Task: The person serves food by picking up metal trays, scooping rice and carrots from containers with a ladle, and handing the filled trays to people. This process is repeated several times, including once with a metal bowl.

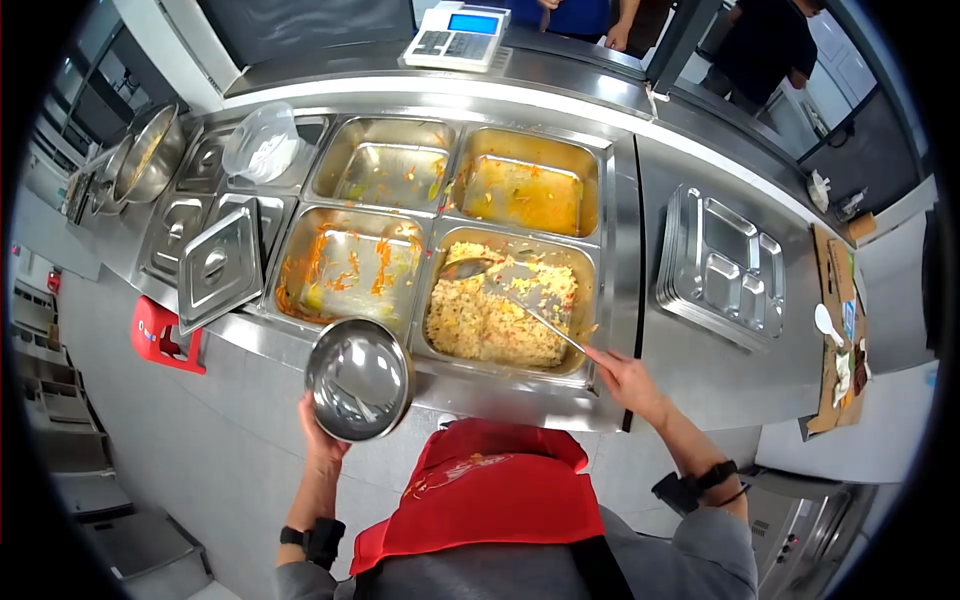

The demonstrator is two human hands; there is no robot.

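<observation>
My left hand (322, 438) is closed on the side of a shiny steel bowl (360, 375), which is tilted and has no food in it. The bowl is near the front edge of the counter, by a pan with orange and yellow scraps (350, 265). In my right hand (625, 380) is the handle of a long metal serving spoon (540, 318). Its head lies in the fried rice (490, 320), at the back left of the front right pan (585, 300). Some bare metal shows along that pan's back.
Two pans (385, 165) (525, 185) at the back hold scraps and oily liquid. Stacked compartment trays (725, 265) sit right. Left are loose lids (215, 265), a plastic tub (262, 145) and steel bowls (148, 155). A scale (455, 38) stands behind; two people are beyond the counter.
</observation>
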